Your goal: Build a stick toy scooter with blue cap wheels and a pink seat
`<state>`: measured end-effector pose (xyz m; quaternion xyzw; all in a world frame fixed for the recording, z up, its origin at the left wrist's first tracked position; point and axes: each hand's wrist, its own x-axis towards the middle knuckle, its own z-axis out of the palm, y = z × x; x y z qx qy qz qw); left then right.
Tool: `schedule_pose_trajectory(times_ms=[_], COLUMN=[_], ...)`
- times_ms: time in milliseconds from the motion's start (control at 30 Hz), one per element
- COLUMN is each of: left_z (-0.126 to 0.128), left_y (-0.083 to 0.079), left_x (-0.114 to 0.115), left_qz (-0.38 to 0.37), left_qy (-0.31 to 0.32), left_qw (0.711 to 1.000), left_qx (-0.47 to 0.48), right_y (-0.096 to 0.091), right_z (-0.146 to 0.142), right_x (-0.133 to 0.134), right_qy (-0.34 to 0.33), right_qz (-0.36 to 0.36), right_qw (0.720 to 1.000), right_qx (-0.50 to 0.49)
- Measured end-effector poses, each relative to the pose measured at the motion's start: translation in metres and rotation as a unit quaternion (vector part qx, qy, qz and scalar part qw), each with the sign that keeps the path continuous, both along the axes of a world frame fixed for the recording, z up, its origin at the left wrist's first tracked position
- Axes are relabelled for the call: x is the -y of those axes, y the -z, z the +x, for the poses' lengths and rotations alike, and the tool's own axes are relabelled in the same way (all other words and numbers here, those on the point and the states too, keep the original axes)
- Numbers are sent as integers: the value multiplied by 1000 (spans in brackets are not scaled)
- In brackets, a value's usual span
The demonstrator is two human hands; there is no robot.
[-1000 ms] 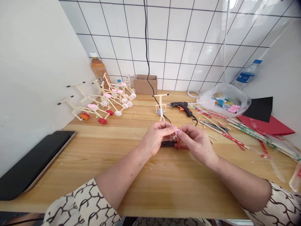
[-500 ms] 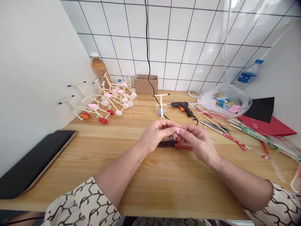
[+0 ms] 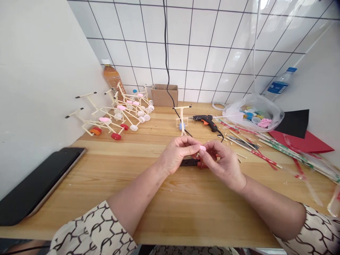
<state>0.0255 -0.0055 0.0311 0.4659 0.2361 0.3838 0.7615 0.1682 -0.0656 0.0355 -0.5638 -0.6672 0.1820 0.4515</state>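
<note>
A small pink piece of modelling clay point(image 3: 202, 148) is pinched between the fingertips of both hands over the middle of the table. My left hand point(image 3: 181, 152) grips its left side, thumb on top. From the other side my right hand point(image 3: 223, 158) holds it between thumb and forefinger. Beneath the hands lie pliers point(image 3: 189, 162) with red handles, partly hidden by the fingers. Just beyond stands a little tricycle model point(image 3: 182, 118) made of pale sticks, with a blue wheel at the front.
Several finished-looking stick tricycles point(image 3: 117, 113) stand at the left, near a tea bottle point(image 3: 113, 76). A glue gun point(image 3: 205, 121), scissors point(image 3: 245, 142) and a plastic bag point(image 3: 276, 117) of bottle caps and pink clay lie right. A black tablet-like object point(image 3: 39, 184) rests at the left edge.
The pink clay has turned between my fingers and shows more of its rounded shape. Both hands have shifted slightly; my right thumb has moved lower on the piece.
</note>
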Motion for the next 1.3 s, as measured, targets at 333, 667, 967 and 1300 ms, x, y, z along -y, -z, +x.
schedule_pose_trajectory(times_ms=[333,667,967,1300], left_z=[-1,-1,-3,-3], left_y=[1,3,0,2], left_x=[-3,-2,-4,-4], left_qz=[-35,-42,-37,-24], left_qy=[10,50,57,70], left_qw=[999,997,997,996], left_qx=[21,37,41,47], right_y=[-3,1,1,0], right_z=[3,4,5,4], right_x=[2,3,7,0], right_qy=[-51,-38,-114,-113], right_qz=[-7,14,-78,-132], right_qw=[998,999,971,933], right_qx=[-45,-12,-196,-316])
